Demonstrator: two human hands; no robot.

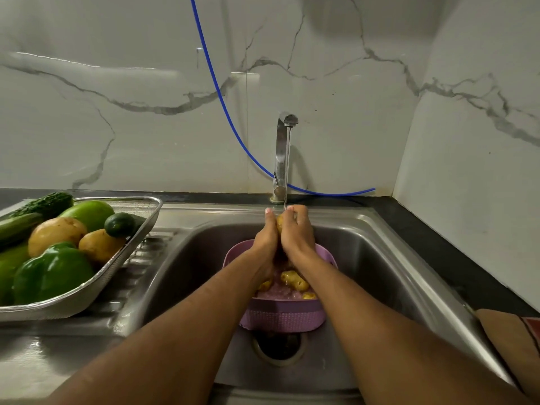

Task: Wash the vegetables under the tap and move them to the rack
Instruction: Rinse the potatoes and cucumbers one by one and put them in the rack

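My left hand point(266, 238) and my right hand point(298, 232) are pressed together around a small yellow potato point(280, 223), held under the thin stream from the steel tap point(283, 153). Only a sliver of that potato shows between the palms. Below my hands a purple colander point(282, 315) sits in the sink point(377, 258) and holds several more small potatoes point(294, 280) in water. On the drainboard at left stands the metal mesh rack point(140, 226) with potatoes point(57, 233), a green pepper point(52, 276), a cucumber point(120, 224) and other green vegetables.
A blue hose point(217, 92) hangs down the marble wall and runs behind the tap. The sink drain point(279, 346) lies just in front of the colander. A brown cloth point(514, 343) lies on the dark counter at right.
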